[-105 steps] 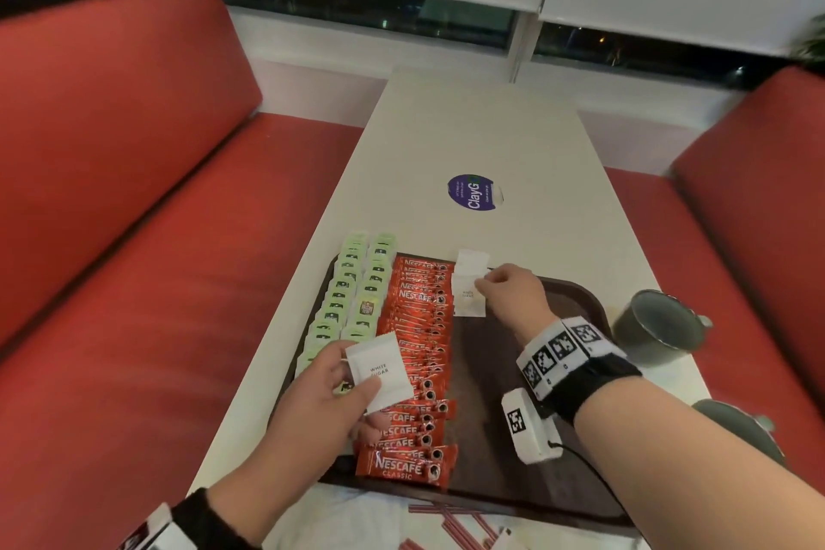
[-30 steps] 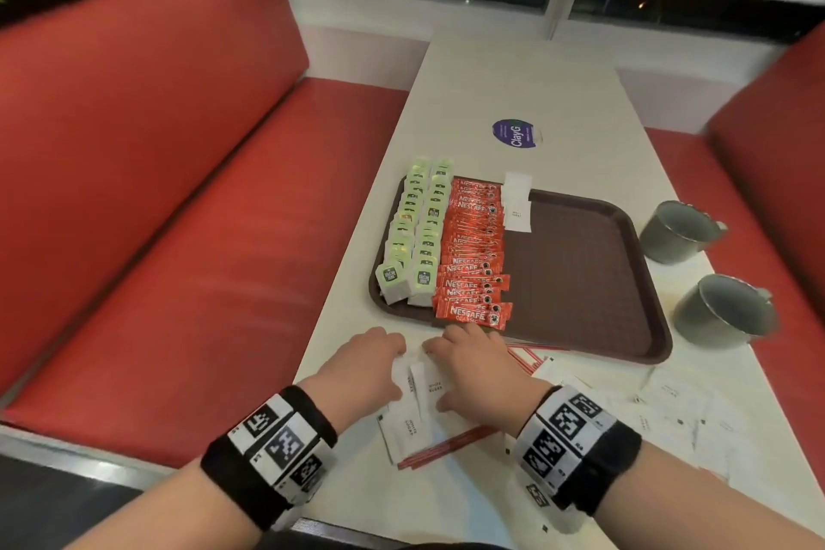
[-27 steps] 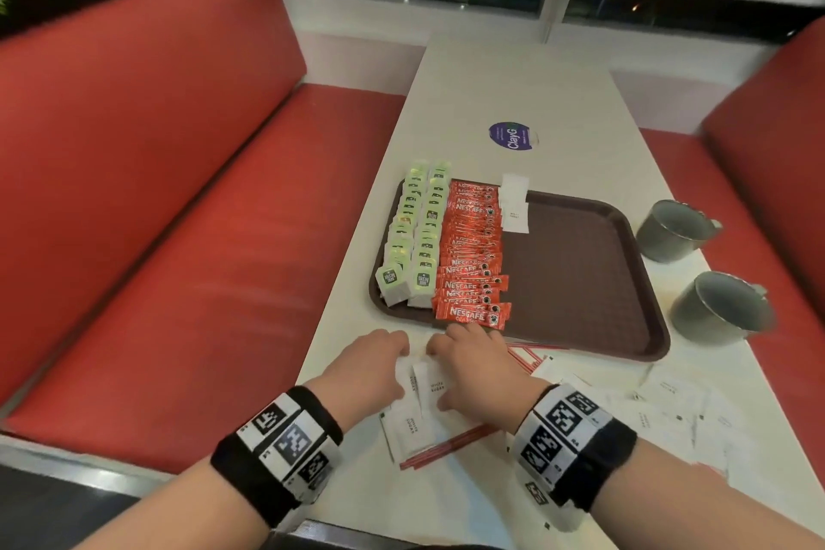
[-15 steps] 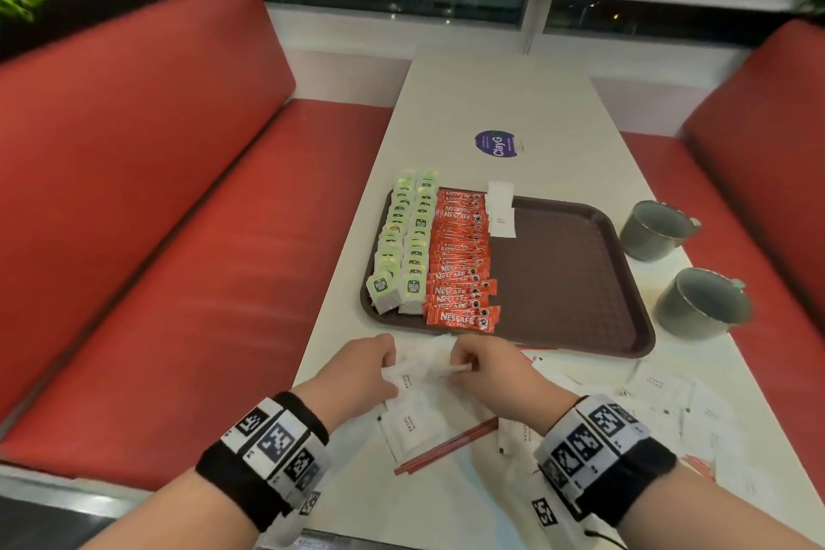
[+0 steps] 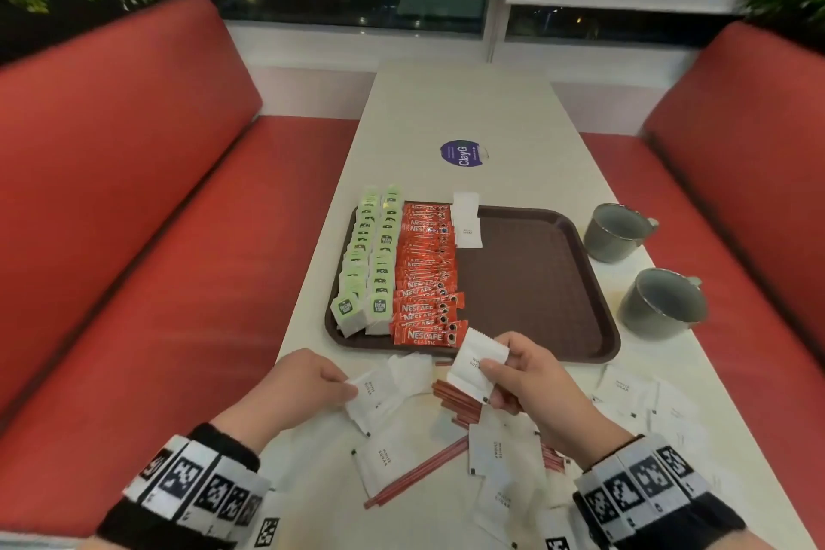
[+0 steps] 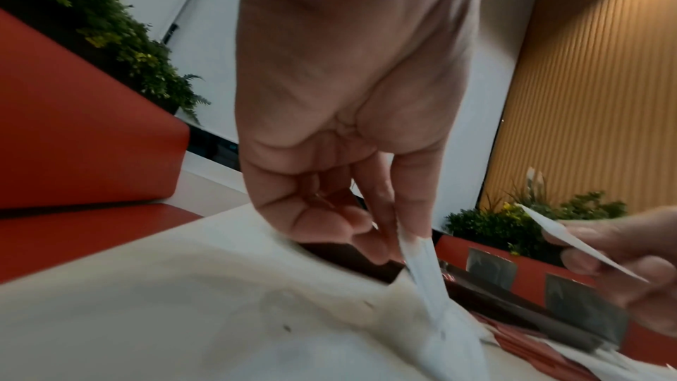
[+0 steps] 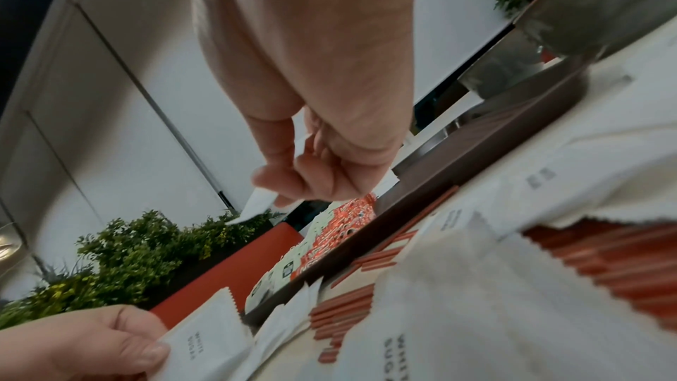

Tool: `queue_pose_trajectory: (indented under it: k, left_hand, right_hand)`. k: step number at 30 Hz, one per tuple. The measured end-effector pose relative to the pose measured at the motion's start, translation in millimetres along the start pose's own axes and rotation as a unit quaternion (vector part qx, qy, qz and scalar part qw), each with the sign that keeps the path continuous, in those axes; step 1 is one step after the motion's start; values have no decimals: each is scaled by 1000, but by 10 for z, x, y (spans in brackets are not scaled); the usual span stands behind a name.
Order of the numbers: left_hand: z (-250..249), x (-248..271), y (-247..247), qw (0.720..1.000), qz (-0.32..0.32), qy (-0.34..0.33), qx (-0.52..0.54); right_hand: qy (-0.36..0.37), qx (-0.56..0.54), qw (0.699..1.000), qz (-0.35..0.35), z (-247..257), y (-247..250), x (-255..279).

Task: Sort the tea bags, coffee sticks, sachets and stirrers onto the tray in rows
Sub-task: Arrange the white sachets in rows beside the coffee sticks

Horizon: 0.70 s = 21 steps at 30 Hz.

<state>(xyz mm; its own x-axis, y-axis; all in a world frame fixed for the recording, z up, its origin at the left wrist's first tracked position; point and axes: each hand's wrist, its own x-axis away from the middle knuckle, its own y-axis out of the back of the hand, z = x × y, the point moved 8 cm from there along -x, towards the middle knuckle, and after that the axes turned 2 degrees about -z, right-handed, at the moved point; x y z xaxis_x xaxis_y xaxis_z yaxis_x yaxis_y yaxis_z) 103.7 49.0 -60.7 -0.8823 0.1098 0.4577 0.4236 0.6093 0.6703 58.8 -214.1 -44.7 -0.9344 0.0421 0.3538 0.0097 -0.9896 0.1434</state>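
A brown tray (image 5: pixel 535 281) holds two rows of green tea bags (image 5: pixel 366 259), a row of red coffee sticks (image 5: pixel 426 277) and two white sugar sachets (image 5: pixel 466 221) at its far edge. In front of the tray, my left hand (image 5: pixel 312 384) pinches a white sugar sachet (image 5: pixel 370 393) (image 6: pixel 421 268) (image 7: pixel 205 341) low over the table. My right hand (image 5: pixel 513 375) pinches another sachet (image 5: pixel 477 364) (image 7: pixel 256 204), raised near the tray's front rim. Loose sachets (image 5: pixel 495 451) and red stirrers (image 5: pixel 415 478) lie under my hands.
Two grey mugs (image 5: pixel 616 232) (image 5: pixel 660 304) stand right of the tray. More sachets (image 5: pixel 638 397) lie on the white table (image 5: pixel 468 112) at the near right. A purple sticker (image 5: pixel 463 153) sits beyond the tray. Red benches flank the table.
Both hands came back from the tray to the pile at the table's near edge, each picked up a sugar sachet, and the right hand has lifted its sachet toward the tray.
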Motion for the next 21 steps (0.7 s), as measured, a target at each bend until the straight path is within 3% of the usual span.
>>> queue_pose_trajectory:
  k: [5,10,15,21]
  left_hand:
    - [58,-15,80,992,28,9,120]
    - [-52,-21,75,927,43,33,371]
    - [-210,-148,138,910,29,36,412]
    - [-373,-274,211,893,2,20,450]
  right_hand:
    - [-5,-24,998,-51,17,265,-95]
    - [23,36,992,-122,356,655,-629]
    - [39,171,976,-129,629,830,-1553]
    - [6,268,954,-136,636,845,-2372]
